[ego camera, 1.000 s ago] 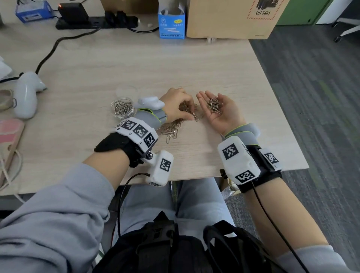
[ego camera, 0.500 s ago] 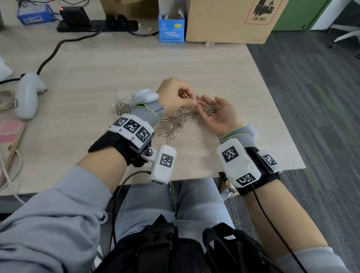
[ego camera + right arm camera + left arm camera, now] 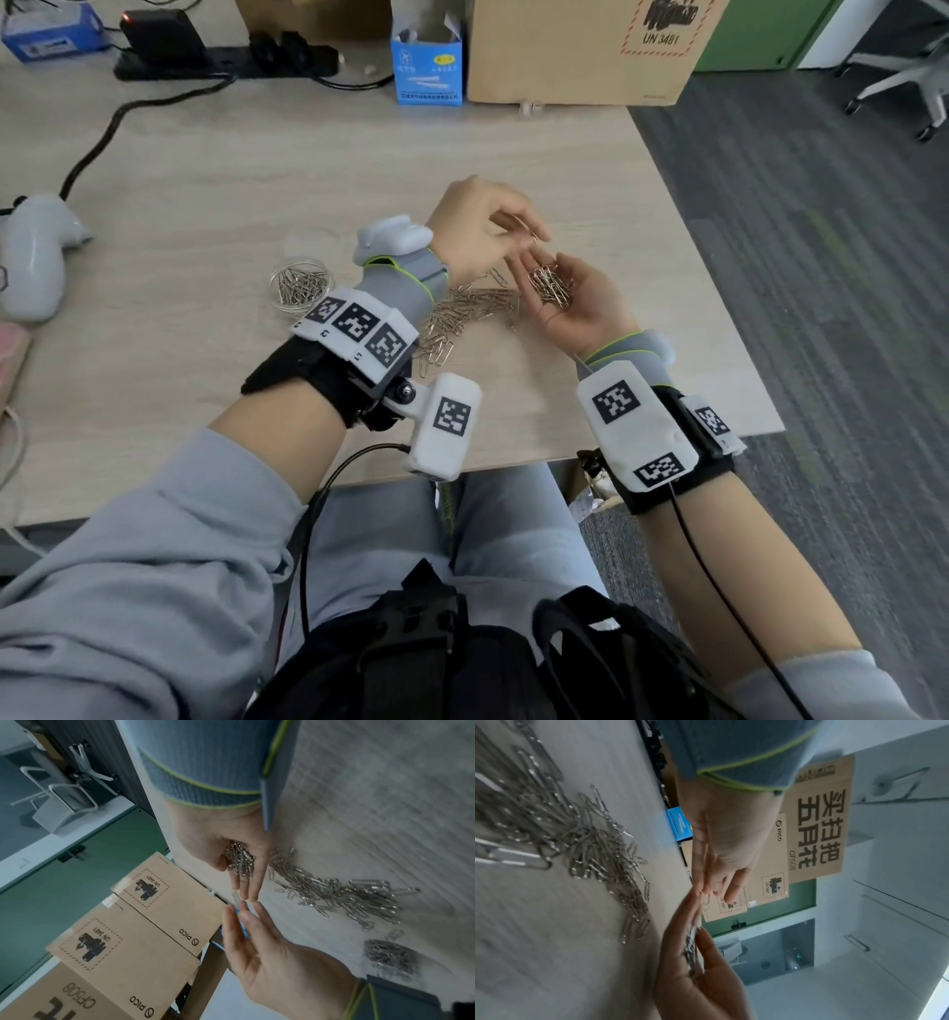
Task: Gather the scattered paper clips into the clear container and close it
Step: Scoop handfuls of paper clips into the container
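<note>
My left hand point(image 3: 536, 237) pinches a single paper clip point(image 3: 533, 234) between thumb and forefinger, just above the fingertips of my right hand point(image 3: 544, 267). The right hand lies palm up with its fingers nearly straight and carries a small heap of clips point(image 3: 550, 287), also seen in the right wrist view as clips in the palm point(image 3: 239, 862). A loose pile of clips point(image 3: 464, 318) lies on the table below both hands. The round clear container point(image 3: 300, 283), partly filled with clips, stands left of my left wrist. A clear lid point(image 3: 313, 240) lies behind it.
A white controller point(image 3: 36, 257) lies at the table's left. A blue box point(image 3: 429, 64), a cardboard box point(image 3: 585, 46) and a power strip point(image 3: 226, 56) with its cable line the far edge. The table's right edge point(image 3: 719, 288) runs close to my right hand.
My left hand has lifted from the pile on the table with a clip and moved up over the right palm. The right hand shifted slightly toward it, still carrying clips.
</note>
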Action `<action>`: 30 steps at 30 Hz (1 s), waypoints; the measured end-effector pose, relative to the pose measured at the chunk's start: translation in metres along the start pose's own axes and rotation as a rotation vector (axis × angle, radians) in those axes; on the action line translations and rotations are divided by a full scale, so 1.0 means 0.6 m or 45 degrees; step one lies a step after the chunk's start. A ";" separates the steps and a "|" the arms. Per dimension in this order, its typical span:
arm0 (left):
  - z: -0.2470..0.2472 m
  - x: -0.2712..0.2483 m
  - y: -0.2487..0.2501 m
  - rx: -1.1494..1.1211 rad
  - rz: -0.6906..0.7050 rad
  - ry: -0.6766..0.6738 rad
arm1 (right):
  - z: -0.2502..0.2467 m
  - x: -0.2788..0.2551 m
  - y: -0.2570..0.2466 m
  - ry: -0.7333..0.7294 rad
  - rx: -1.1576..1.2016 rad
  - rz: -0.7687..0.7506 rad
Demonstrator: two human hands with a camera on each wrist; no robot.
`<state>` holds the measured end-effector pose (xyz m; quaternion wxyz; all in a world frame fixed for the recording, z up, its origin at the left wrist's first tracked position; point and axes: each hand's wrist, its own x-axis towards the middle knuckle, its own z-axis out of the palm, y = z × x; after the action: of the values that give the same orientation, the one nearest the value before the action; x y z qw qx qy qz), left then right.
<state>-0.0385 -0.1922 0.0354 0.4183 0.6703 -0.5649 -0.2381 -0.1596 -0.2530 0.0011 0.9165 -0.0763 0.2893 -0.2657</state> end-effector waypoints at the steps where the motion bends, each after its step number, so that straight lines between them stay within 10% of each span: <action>1: -0.001 -0.002 -0.006 -0.055 -0.045 0.060 | -0.006 -0.002 -0.005 0.024 0.046 -0.004; 8: 0.007 -0.018 -0.035 0.089 -0.144 0.073 | -0.023 -0.014 -0.024 0.043 0.018 -0.070; 14: 0.037 -0.026 -0.045 0.639 -0.237 -0.265 | -0.030 -0.013 -0.023 -0.014 0.027 -0.057; 30: -0.046 -0.083 -0.056 0.843 -0.306 -0.308 | -0.003 -0.008 0.021 0.026 -0.034 -0.062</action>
<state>-0.0103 -0.1364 0.0144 0.0781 0.7978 -0.5739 -0.1674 -0.1582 -0.2397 -0.0020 0.9056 -0.0928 0.3002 -0.2850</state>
